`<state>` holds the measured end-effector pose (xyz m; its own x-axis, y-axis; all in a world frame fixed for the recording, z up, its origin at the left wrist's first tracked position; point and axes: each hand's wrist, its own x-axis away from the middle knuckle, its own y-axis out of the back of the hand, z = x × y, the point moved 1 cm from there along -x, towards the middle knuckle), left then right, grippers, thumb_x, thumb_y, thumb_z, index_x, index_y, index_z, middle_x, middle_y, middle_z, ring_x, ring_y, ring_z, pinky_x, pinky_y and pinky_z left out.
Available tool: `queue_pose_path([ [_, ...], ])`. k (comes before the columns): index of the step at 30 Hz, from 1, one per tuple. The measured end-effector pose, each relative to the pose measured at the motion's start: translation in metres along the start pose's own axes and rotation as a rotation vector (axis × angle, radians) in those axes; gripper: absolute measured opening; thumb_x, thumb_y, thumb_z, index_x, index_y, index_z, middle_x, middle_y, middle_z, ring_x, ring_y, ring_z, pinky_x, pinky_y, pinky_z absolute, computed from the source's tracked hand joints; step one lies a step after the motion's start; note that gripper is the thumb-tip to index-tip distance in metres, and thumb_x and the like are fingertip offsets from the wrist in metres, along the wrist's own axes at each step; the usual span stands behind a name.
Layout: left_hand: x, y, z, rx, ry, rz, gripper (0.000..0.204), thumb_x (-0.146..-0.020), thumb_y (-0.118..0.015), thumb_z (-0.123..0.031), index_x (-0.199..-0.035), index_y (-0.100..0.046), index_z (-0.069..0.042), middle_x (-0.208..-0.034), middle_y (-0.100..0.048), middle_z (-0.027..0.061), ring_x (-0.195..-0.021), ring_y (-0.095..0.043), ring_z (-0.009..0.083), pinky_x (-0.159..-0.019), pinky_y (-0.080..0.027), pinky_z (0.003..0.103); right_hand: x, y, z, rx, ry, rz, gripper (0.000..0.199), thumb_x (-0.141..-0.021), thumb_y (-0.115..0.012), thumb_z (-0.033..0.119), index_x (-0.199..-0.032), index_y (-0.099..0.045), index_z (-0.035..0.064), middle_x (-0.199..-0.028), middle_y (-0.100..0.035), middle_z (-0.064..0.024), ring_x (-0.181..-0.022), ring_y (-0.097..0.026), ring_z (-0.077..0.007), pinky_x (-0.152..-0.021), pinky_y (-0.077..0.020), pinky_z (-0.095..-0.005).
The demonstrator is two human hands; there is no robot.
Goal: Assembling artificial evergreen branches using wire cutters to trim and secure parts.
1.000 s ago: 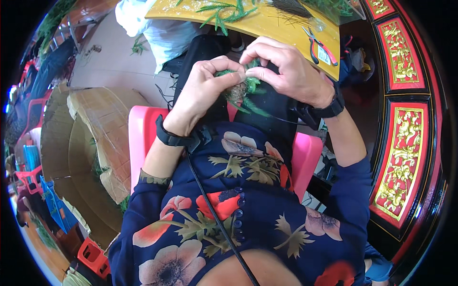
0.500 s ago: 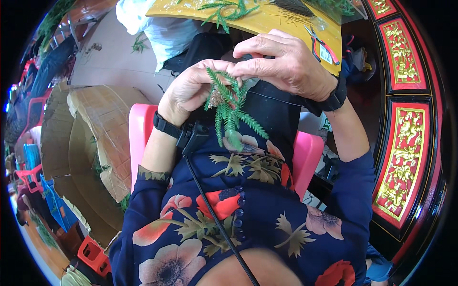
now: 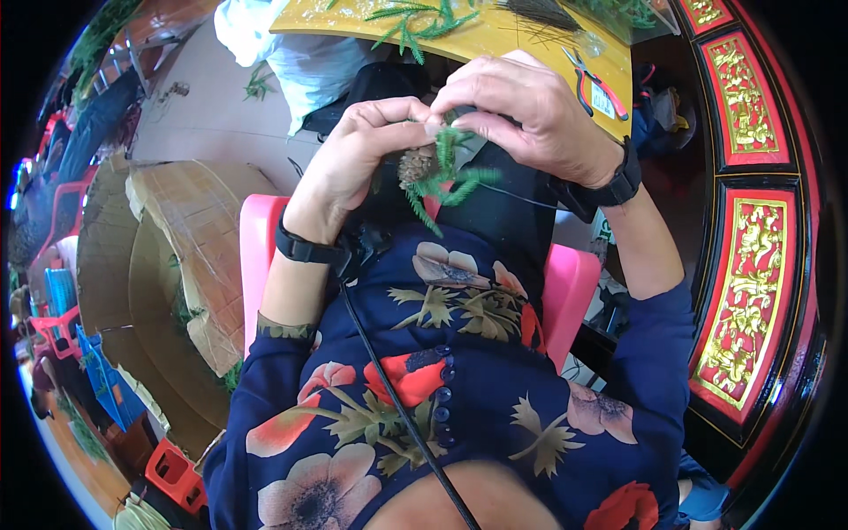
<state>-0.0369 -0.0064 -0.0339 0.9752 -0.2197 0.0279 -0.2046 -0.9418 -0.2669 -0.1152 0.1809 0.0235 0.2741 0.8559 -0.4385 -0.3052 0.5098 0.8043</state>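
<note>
While both hands work over the lap, landmark is the pink chair (image 3: 565,291).
Yellow table (image 3: 495,40): beyond the chair, pliers (image 3: 596,81) and loose green sprigs on it.
Right hand (image 3: 530,115): above the chair, fingers pinched narrow on the green sprig (image 3: 446,172).
Left hand (image 3: 362,159): fingers curled, holding the sprig beside a small pine cone (image 3: 415,163).
Risk: likely the cone slips loose if the pinch eases; thin fronds could snap under twisting.

sprig (image 3: 439,172) stem hidden inside both grips, yellow table (image 3: 495,40) cut off
</note>
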Motion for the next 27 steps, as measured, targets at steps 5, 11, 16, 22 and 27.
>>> queue_pose_path([
  [5,0.000,0.002,0.002,0.445,0.092,0.162,0.014,-0.085,-0.059,-0.008,-0.094,-0.064,0.001,-0.085,-0.066,0.0045,-0.079,-0.063,0.0118,-0.074,-0.050,0.025,-0.002,0.003,0.002,0.213,0.285,-0.086,0.018,-0.074,-0.068,0.008,-0.091,-0.066,0.0094,-0.092,-0.063,-0.0029,-0.086,-0.060,-0.0199,-0.077,-0.0446,-0.0334],
  [11,0.000,-0.002,0.000,0.328,0.130,0.073,0.014,-0.082,-0.062,-0.010,-0.090,-0.065,0.001,-0.081,-0.065,0.0044,-0.073,-0.063,0.0141,-0.068,-0.049,0.025,-0.004,0.000,0.006,0.393,0.257,-0.040,0.019,-0.075,-0.067,0.009,-0.093,-0.067,0.0102,-0.089,-0.064,-0.0028,-0.081,-0.060,-0.0202,-0.075,-0.0454,-0.0319],
  [16,-0.001,-0.017,-0.001,-0.749,-0.315,-0.279,0.012,-0.080,-0.065,-0.011,-0.084,-0.066,0.000,-0.074,-0.061,0.0049,-0.065,-0.058,0.0126,-0.060,-0.045,0.026,0.008,-0.010,-0.006,0.283,-0.127,0.049,0.017,-0.079,-0.066,0.013,-0.095,-0.066,0.0068,-0.084,-0.064,-0.0050,-0.078,-0.060,-0.0216,-0.072,-0.0466,-0.0314],
  [22,0.000,-0.019,-0.001,-0.671,-0.359,-0.435,0.008,-0.081,-0.066,-0.008,-0.083,-0.065,0.000,-0.068,-0.057,0.0007,-0.060,-0.052,0.0072,-0.057,-0.040,0.023,0.051,0.022,-0.079,0.302,-0.851,-0.174,0.046,-0.083,-0.064,0.039,-0.106,-0.062,-0.0010,-0.095,-0.066,-0.0163,-0.093,-0.063,-0.0275,-0.081,-0.0475,-0.0374],
  [27,0.000,-0.021,0.001,-0.229,-0.184,-0.390,0.008,-0.083,-0.066,-0.008,-0.085,-0.065,-0.001,-0.069,-0.057,-0.0032,-0.061,-0.049,0.0031,-0.057,-0.039,0.019,0.116,0.051,-0.126,0.655,-1.176,-0.032,0.079,-0.069,-0.065,0.062,-0.110,-0.059,-0.0047,-0.109,-0.061,-0.0261,-0.104,-0.058,-0.0368,-0.087,-0.0466,-0.0403],
])
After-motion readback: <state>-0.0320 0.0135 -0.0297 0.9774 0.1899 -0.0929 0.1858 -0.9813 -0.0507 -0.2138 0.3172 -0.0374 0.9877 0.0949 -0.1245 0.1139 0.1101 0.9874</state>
